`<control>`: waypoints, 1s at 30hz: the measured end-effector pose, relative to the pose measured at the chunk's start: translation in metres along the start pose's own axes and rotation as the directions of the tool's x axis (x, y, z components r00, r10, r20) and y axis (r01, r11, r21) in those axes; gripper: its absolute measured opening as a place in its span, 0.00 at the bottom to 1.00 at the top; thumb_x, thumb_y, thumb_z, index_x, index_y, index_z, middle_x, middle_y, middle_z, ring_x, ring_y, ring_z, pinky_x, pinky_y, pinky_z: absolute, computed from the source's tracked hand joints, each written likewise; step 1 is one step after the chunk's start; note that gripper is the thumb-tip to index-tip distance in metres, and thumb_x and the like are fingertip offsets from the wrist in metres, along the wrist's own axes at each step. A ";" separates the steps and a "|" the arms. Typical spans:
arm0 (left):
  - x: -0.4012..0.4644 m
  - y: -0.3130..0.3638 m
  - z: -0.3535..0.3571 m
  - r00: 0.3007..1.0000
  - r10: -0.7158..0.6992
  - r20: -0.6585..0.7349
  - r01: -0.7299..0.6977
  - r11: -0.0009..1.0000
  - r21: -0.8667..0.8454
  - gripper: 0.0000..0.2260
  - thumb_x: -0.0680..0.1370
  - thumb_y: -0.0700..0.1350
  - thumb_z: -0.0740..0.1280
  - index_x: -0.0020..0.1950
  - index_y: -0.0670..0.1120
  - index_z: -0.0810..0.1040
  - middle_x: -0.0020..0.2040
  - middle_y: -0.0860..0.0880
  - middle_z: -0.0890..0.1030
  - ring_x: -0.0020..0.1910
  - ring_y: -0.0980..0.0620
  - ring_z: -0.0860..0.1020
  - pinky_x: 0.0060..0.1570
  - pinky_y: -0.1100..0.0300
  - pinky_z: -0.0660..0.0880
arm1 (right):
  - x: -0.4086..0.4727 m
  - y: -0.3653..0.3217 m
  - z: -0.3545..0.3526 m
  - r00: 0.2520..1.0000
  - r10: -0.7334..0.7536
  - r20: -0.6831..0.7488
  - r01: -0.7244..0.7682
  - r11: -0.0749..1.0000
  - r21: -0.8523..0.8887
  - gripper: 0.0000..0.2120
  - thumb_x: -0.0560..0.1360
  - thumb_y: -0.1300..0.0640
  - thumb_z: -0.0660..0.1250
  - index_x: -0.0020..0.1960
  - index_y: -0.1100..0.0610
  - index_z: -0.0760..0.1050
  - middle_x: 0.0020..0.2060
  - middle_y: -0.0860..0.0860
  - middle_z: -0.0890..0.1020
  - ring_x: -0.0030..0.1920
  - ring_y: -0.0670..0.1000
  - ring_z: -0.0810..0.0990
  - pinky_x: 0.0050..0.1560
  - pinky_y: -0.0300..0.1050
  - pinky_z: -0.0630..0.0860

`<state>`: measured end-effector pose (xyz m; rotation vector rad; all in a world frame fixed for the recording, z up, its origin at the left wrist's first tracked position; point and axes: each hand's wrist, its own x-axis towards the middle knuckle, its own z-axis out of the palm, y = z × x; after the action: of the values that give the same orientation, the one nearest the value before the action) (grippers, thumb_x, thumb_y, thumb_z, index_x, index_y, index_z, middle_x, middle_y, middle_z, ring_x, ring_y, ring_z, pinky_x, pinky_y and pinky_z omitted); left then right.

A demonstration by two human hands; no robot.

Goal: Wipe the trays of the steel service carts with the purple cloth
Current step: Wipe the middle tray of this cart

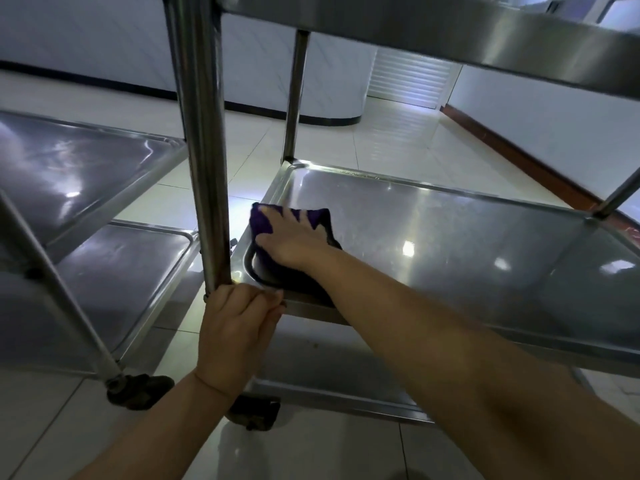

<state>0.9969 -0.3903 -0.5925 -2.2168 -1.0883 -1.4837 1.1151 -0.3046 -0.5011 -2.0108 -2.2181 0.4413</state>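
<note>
The purple cloth [260, 220] lies flat in the near left corner of the middle steel tray [450, 237] of the cart in front of me. My right hand [294, 237] presses on the cloth with fingers spread and straight. My left hand [239, 320] grips the tray's front left corner rim at the base of the cart's upright post [204, 133]. A lower tray [329, 372] of the same cart shows beneath my right forearm.
A second steel cart stands at the left with two trays [69, 168] and a caster wheel [138, 389]. The top tray's rim [450, 39] hangs overhead. Pale tiled floor [381, 143] stretches behind, bounded by white walls with dark skirting.
</note>
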 end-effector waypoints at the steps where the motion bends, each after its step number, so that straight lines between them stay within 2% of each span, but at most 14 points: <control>1: -0.001 -0.001 -0.001 1.000 0.012 0.006 -0.012 1.000 0.009 0.10 0.75 0.45 0.65 0.43 0.41 0.83 0.36 0.45 0.79 0.40 0.51 0.69 0.43 0.60 0.64 | -0.005 -0.002 0.003 0.997 -0.075 0.014 0.075 0.997 -0.030 0.26 0.81 0.46 0.52 0.77 0.44 0.51 0.78 0.53 0.52 0.77 0.61 0.45 0.72 0.66 0.48; 4: -0.003 -0.001 -0.001 0.999 0.031 0.027 -0.031 0.999 0.015 0.11 0.75 0.46 0.64 0.44 0.40 0.83 0.37 0.44 0.79 0.40 0.50 0.70 0.43 0.59 0.66 | -0.023 0.015 0.000 0.984 -0.176 0.007 0.176 0.981 -0.080 0.23 0.81 0.46 0.51 0.76 0.42 0.56 0.77 0.51 0.57 0.76 0.58 0.50 0.72 0.65 0.53; 7: -0.004 0.000 0.000 0.999 0.041 0.017 -0.041 0.999 0.011 0.11 0.75 0.45 0.66 0.44 0.39 0.83 0.38 0.43 0.79 0.40 0.48 0.73 0.43 0.58 0.68 | -0.045 0.051 -0.009 0.990 -0.139 -0.024 0.137 0.988 -0.077 0.22 0.81 0.46 0.52 0.75 0.40 0.58 0.77 0.48 0.57 0.77 0.54 0.51 0.72 0.60 0.53; 13: -0.002 0.007 -0.006 0.998 0.055 0.042 -0.056 0.998 0.041 0.12 0.75 0.45 0.66 0.47 0.38 0.84 0.40 0.42 0.80 0.40 0.45 0.76 0.45 0.56 0.69 | -0.094 0.157 -0.036 0.982 0.097 -0.165 -0.108 0.992 -0.062 0.21 0.82 0.46 0.53 0.74 0.41 0.62 0.75 0.45 0.63 0.74 0.52 0.60 0.71 0.58 0.60; 17: -0.002 0.011 -0.006 0.997 0.057 0.045 -0.059 0.998 0.032 0.13 0.76 0.45 0.64 0.46 0.37 0.84 0.40 0.41 0.81 0.39 0.42 0.78 0.45 0.54 0.70 | -0.138 0.223 -0.054 0.922 0.303 -0.241 -0.317 0.948 -0.024 0.19 0.82 0.48 0.52 0.72 0.42 0.65 0.70 0.46 0.69 0.68 0.52 0.65 0.67 0.57 0.64; 19: -0.003 0.014 -0.006 0.998 0.047 0.040 -0.048 0.998 0.026 0.14 0.76 0.45 0.64 0.46 0.36 0.84 0.40 0.41 0.81 0.39 0.42 0.78 0.46 0.54 0.70 | -0.153 0.242 -0.058 0.899 0.370 -0.234 -0.376 0.926 0.019 0.19 0.82 0.50 0.53 0.72 0.44 0.66 0.67 0.48 0.71 0.65 0.53 0.67 0.66 0.59 0.65; 22: -0.004 0.019 -0.005 1.000 0.015 0.018 -0.016 0.999 0.034 0.13 0.75 0.45 0.64 0.45 0.37 0.84 0.39 0.41 0.81 0.41 0.44 0.76 0.47 0.55 0.68 | -0.160 0.245 -0.055 0.894 0.410 -0.181 -0.411 0.911 0.036 0.21 0.82 0.51 0.53 0.75 0.46 0.63 0.69 0.51 0.69 0.68 0.56 0.64 0.67 0.61 0.63; 25: -0.003 0.021 -0.003 1.000 -0.009 -0.002 0.009 0.999 0.032 0.13 0.75 0.44 0.64 0.44 0.37 0.83 0.38 0.41 0.81 0.43 0.48 0.72 0.46 0.56 0.67 | -0.153 0.217 -0.045 0.913 0.394 -0.109 -0.390 0.919 0.055 0.23 0.82 0.50 0.53 0.76 0.46 0.58 0.75 0.51 0.61 0.75 0.58 0.54 0.71 0.63 0.58; 28: -0.002 0.021 -0.004 1.000 -0.019 0.008 0.019 0.999 0.042 0.13 0.74 0.45 0.63 0.44 0.37 0.83 0.38 0.41 0.81 0.43 0.49 0.71 0.46 0.58 0.65 | -0.139 0.169 -0.026 0.969 0.237 -0.066 -0.243 0.962 -0.122 0.23 0.82 0.47 0.50 0.76 0.47 0.59 0.78 0.49 0.54 0.77 0.58 0.49 0.72 0.62 0.57; 30: -0.001 0.022 -0.007 0.999 -0.045 0.015 0.044 0.998 0.034 0.12 0.74 0.45 0.64 0.44 0.38 0.82 0.39 0.42 0.81 0.43 0.49 0.71 0.46 0.60 0.65 | -0.130 0.131 -0.015 0.984 0.155 -0.089 -0.166 0.977 -0.130 0.23 0.82 0.47 0.49 0.77 0.45 0.56 0.78 0.49 0.52 0.77 0.57 0.49 0.72 0.60 0.55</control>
<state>1.0072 -0.4100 -0.5856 -2.1990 -1.1666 -1.4561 1.2587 -0.4210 -0.5109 -2.2461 -2.1013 0.2253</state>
